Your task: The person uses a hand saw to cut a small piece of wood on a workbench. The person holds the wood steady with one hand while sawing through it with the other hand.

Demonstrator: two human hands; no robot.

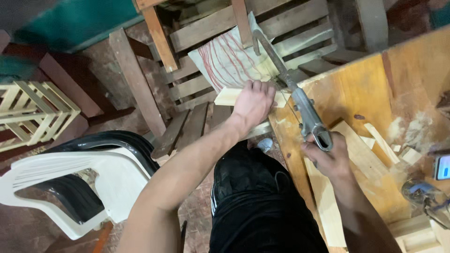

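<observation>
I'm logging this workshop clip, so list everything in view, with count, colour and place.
hacksaw: one, grey metal, held over the workbench edge
wood strip: one, pale, pinned at the workbench edge under the blade
workbench: one, orange-brown, right
wood offcuts: several, pale, on the workbench
plastic chairs: stacked, white over black, lower left
slatted crate: one, pale wood, far left
wooden frame: one, brown slats, top centre
striped cloth: one, white with red lines, on the frame
left hand: pressing the strip
right hand: gripping the hacksaw handle
</observation>
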